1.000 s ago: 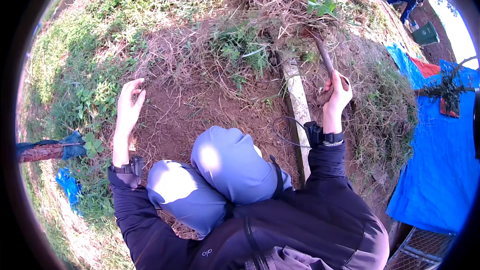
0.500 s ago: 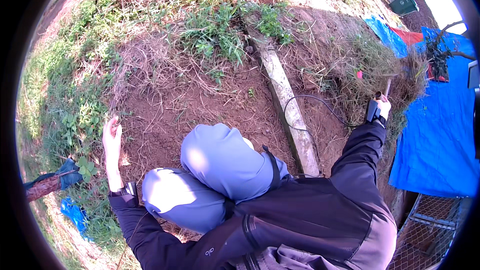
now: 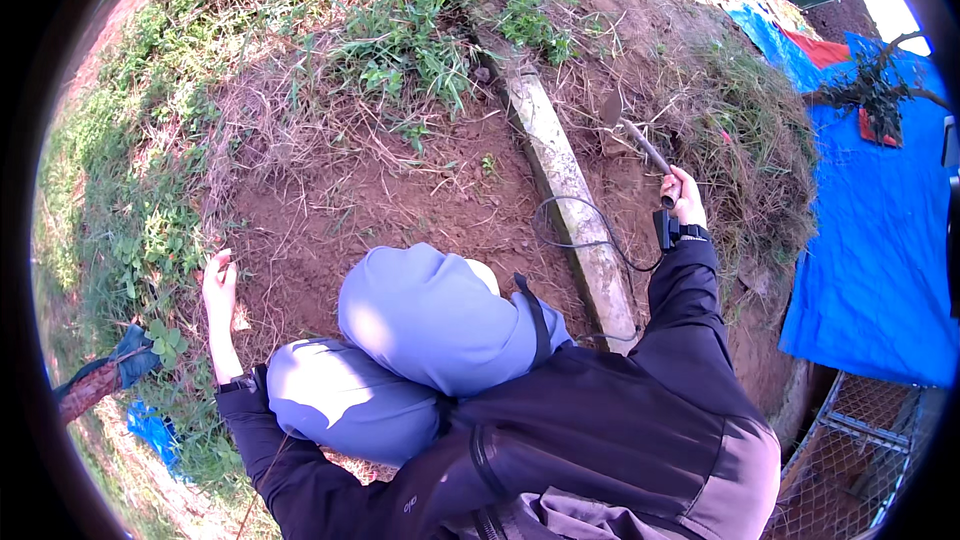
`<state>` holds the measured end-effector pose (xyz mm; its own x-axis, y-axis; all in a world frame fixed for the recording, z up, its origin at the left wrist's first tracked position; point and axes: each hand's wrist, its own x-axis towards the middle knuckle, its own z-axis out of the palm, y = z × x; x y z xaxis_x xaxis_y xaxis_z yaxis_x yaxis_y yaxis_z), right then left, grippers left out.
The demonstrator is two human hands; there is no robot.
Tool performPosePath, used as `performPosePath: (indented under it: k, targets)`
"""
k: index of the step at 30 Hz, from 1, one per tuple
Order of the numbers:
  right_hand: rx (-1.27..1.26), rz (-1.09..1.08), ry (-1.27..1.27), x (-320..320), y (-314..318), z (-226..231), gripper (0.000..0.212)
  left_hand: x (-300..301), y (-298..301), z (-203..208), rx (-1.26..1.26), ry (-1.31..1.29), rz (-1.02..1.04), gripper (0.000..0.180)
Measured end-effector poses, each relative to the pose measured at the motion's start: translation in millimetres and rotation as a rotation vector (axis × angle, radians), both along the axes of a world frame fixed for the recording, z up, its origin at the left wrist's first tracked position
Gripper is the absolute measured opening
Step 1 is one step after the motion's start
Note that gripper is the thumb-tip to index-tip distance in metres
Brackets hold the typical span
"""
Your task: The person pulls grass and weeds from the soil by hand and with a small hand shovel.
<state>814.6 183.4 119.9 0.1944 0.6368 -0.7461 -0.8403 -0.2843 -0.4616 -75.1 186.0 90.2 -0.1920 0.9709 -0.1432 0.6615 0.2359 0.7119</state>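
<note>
My right hand (image 3: 684,197) is closed round the handle of a hand hoe (image 3: 645,145). Its small blade points away and to the left, over the soil to the right of a concrete beam (image 3: 566,166). A dark device sits on that wrist, and a black cable (image 3: 600,208) loops from it across the beam. Far to the left, my left hand (image 3: 219,290) is beside the weeds, with its fingers curled together. Whatever those fingers may hold is too small to make out. Between my hands lies bare reddish soil (image 3: 370,195) with dry stalks on it.
Green weeds (image 3: 420,50) grow along the far side, and dry grass is heaped (image 3: 755,140) at the right. Beyond it a blue tarp (image 3: 875,270) covers the ground. Wire mesh (image 3: 850,450) stands at lower right, and a branch wrapped in cloth (image 3: 110,372) at left.
My right hand has swung left with the hand hoe, from the dry grass toward the beam. My left hand has dropped slightly nearer, its fingers still curled.
</note>
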Motion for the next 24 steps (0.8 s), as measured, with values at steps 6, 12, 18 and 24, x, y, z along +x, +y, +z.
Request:
performPosePath:
  k: [6, 12, 18, 24]
  targets:
    - [0.117, 0.007, -0.281, 22.0, 47.2, -55.3, 0.015, 16.8, -10.7, 17.1, -0.005, 0.053, 0.016, 0.03]
    - [-0.136, -0.443, -0.892, 143.8, 5.0, 21.6, 0.012, 53.3, -17.9, 18.6, -0.012, 0.136, -0.011, 0.036]
    - [-0.114, -0.05, -1.487, 27.4, -43.6, 84.3, 0.016, 116.4, 41.9, -4.2, 0.298, 0.543, -0.521, 0.044]
    - [0.109, 0.163, -1.494, -106.3, -49.4, 100.6, 0.013, 180.9, 146.5, -73.0, 0.452, 0.973, -0.913, 0.06]
